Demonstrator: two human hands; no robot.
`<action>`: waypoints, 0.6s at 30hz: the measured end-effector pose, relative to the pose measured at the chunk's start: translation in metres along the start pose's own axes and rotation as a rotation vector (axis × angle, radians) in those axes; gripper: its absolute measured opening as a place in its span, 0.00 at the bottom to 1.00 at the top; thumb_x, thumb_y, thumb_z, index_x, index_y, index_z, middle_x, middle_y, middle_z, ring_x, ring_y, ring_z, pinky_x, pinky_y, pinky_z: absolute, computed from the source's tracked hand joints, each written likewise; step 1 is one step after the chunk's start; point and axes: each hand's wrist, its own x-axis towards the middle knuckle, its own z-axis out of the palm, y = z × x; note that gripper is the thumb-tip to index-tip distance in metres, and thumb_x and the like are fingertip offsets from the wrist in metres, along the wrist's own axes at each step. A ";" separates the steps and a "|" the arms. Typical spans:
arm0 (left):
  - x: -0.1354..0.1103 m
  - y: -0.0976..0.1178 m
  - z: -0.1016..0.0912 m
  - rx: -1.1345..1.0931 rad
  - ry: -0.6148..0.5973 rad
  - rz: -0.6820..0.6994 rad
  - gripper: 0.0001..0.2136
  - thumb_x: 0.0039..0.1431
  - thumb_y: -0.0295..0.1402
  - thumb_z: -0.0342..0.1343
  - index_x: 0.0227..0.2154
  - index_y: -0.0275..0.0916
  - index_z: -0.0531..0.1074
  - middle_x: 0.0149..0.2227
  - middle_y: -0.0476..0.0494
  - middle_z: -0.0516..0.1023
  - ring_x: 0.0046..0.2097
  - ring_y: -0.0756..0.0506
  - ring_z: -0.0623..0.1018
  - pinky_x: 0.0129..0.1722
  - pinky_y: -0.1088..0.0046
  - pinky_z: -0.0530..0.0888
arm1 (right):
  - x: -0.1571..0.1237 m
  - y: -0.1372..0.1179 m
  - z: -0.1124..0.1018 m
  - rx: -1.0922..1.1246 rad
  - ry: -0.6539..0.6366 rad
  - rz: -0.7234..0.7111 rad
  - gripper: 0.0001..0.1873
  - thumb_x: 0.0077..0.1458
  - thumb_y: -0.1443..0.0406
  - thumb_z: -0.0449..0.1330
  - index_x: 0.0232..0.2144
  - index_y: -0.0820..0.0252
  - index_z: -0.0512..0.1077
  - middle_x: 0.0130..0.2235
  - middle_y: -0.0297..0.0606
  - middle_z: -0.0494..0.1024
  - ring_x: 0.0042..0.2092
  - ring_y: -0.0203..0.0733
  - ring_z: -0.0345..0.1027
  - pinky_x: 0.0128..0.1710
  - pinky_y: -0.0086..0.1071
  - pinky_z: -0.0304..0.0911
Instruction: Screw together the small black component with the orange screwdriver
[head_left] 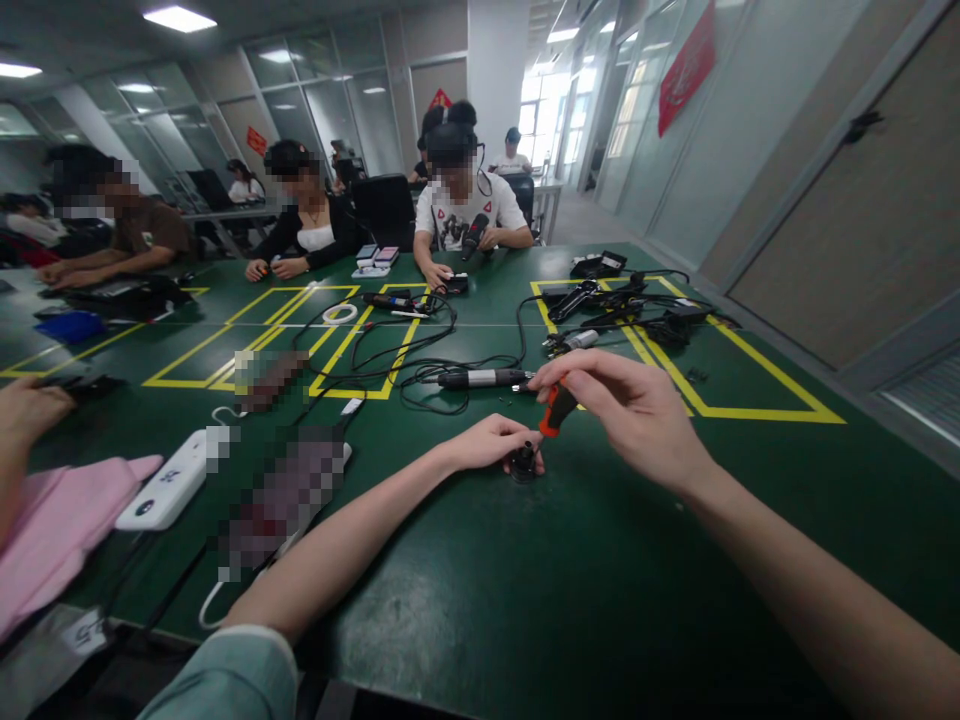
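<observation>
My right hand (pixel 630 405) is closed around a screwdriver with an orange and black handle (pixel 556 407), held upright with its tip pointing down. Directly under the tip sits a small black part (pixel 523 464) on the green table (pixel 615 580). My left hand (pixel 491 443) grips that small black part, fingers curled on it from the left. A black and silver electric screwdriver (pixel 480 379) with its cable lies just beyond my hands.
Tangled black cables (pixel 397 350) and more tools (pixel 600 300) lie on yellow-taped squares farther back. A white device (pixel 169 482), pink cloth (pixel 52 530) and another person's hand (pixel 26 410) are at the left. Several people sit along the far and left sides.
</observation>
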 end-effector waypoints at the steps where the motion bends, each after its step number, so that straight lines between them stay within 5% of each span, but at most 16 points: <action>1: 0.000 0.000 0.000 0.000 0.000 0.007 0.24 0.65 0.52 0.56 0.30 0.32 0.78 0.36 0.37 0.85 0.32 0.50 0.78 0.28 0.78 0.70 | 0.000 0.001 0.000 -0.011 0.007 -0.024 0.17 0.66 0.51 0.62 0.34 0.54 0.82 0.36 0.39 0.84 0.36 0.43 0.78 0.35 0.35 0.74; 6: 0.000 0.001 0.001 0.001 0.013 -0.021 0.24 0.66 0.53 0.56 0.30 0.32 0.77 0.36 0.37 0.85 0.32 0.51 0.78 0.29 0.78 0.70 | 0.001 -0.002 -0.001 -0.097 0.059 -0.131 0.09 0.63 0.59 0.66 0.33 0.52 0.84 0.36 0.38 0.83 0.38 0.42 0.76 0.39 0.35 0.72; 10: 0.000 0.001 0.001 -0.002 0.023 -0.030 0.24 0.66 0.52 0.56 0.30 0.32 0.77 0.37 0.37 0.85 0.33 0.50 0.79 0.29 0.78 0.70 | 0.000 -0.007 -0.003 -0.147 0.099 -0.063 0.04 0.59 0.62 0.68 0.35 0.54 0.84 0.31 0.36 0.83 0.32 0.39 0.73 0.32 0.34 0.68; 18: 0.001 -0.003 0.001 0.004 0.029 -0.016 0.26 0.65 0.55 0.56 0.30 0.32 0.78 0.37 0.36 0.85 0.32 0.50 0.79 0.28 0.78 0.69 | 0.001 -0.010 -0.003 0.079 -0.059 0.113 0.16 0.68 0.55 0.58 0.37 0.58 0.80 0.28 0.35 0.80 0.20 0.33 0.68 0.20 0.29 0.63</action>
